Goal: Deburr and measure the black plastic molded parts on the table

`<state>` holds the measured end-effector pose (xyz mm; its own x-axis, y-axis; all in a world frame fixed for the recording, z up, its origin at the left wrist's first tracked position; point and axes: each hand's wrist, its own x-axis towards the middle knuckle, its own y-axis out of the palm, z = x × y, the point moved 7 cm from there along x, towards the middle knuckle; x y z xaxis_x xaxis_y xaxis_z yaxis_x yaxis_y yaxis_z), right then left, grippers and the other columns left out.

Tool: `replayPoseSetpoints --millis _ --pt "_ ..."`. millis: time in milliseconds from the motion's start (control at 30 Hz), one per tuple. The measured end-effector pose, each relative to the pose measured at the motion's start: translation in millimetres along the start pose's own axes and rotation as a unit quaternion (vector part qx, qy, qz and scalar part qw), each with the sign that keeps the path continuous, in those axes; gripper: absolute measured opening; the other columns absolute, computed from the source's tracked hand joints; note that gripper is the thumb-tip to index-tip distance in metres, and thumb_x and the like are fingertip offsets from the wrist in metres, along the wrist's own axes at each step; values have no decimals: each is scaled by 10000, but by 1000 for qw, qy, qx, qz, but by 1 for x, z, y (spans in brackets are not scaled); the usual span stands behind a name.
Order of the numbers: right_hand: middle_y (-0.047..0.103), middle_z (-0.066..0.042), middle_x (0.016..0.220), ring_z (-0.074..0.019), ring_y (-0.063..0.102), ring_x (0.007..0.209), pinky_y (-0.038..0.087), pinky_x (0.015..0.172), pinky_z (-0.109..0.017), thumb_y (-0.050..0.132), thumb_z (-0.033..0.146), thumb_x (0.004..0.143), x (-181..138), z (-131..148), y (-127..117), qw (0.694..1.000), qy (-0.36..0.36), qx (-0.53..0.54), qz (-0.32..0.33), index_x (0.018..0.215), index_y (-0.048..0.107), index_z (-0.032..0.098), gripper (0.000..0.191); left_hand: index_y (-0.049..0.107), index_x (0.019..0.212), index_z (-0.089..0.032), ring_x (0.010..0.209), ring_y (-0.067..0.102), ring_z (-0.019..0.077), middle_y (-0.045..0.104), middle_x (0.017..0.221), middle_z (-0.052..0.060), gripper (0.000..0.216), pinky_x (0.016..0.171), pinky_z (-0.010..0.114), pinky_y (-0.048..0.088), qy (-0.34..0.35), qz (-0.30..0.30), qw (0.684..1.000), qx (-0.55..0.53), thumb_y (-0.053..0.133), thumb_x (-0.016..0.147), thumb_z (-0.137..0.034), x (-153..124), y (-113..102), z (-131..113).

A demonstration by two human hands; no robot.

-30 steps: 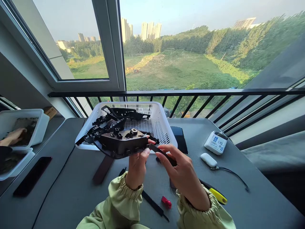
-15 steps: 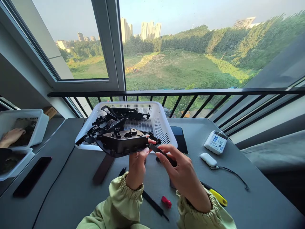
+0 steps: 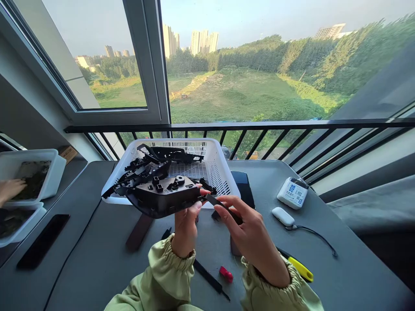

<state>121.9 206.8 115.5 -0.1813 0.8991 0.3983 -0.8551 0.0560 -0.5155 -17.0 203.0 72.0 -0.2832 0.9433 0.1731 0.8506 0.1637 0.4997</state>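
My left hand [image 3: 186,222] is closed round the right end of a black moulded plastic part [image 3: 165,196], holding it up in front of the basket. Sockets and a round boss show on the part's upper side. In my right hand [image 3: 248,226] is a narrow dark strip-like piece [image 3: 223,208], pinched between thumb and fingers. Its tip lies close to the part's right end; whether they touch, I cannot tell. Behind the held part, a white plastic basket [image 3: 223,172] contains several more black plastic parts [image 3: 175,153].
Across the grey table [image 3: 327,220] lie a dark phone [image 3: 43,242], a black thin tool [image 3: 210,276], a red cap-like piece [image 3: 226,274], a yellow-handled tool [image 3: 301,268], and a white box [image 3: 292,193]. At left, another person's hand [image 3: 11,190] reaches into a white tub [image 3: 55,172].
The black part has tilted, its left end dipping a little. My right hand has shifted slightly right with the strip. The other person's hand has drawn left in the tub.
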Motion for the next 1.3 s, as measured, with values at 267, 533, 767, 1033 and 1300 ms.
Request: replayPoseSetpoints --millis 267,533,767,1033,1300 --pt "690 -35 769 -156 673 653 526 596 -236 538 434 887 2 -7 -7 999 39 17 -18 955 665 196 279 610 960 -207 695 629 95 651 758 -20 251 635 185 562 1 -87 994 -59 689 722 -225 7 -6 -11" --pt "735 -48 848 -176 683 733 554 682 -272 552 400 882 1 0 1 999 5 22 33 934 668 203 235 579 870 -201 667 572 67 577 755 -31 206 540 125 516 -11 -90 992 -88 683 693 -205 9 -5 -9" --pt "736 -45 863 -179 689 750 559 692 -277 549 400 887 1 -2 0 999 8 19 32 944 668 206 235 598 806 -201 781 590 112 604 811 -7 91 654 204 528 -15 -50 998 -31 610 803 -291 7 -4 -3" --pt "732 -36 817 -174 684 720 552 662 -268 552 418 886 0 -3 -1 1000 -1 3 23 951 673 206 252 610 837 -217 866 586 141 630 858 -1 110 852 278 448 94 -6 987 130 528 886 -271 2 2 -19" --pt "718 -37 791 -166 671 668 536 637 -260 527 439 898 3 -1 -3 1000 15 4 3 956 671 210 276 612 845 -211 872 591 176 620 864 29 150 840 318 465 108 -7 979 170 516 889 -319 2 1 -20"
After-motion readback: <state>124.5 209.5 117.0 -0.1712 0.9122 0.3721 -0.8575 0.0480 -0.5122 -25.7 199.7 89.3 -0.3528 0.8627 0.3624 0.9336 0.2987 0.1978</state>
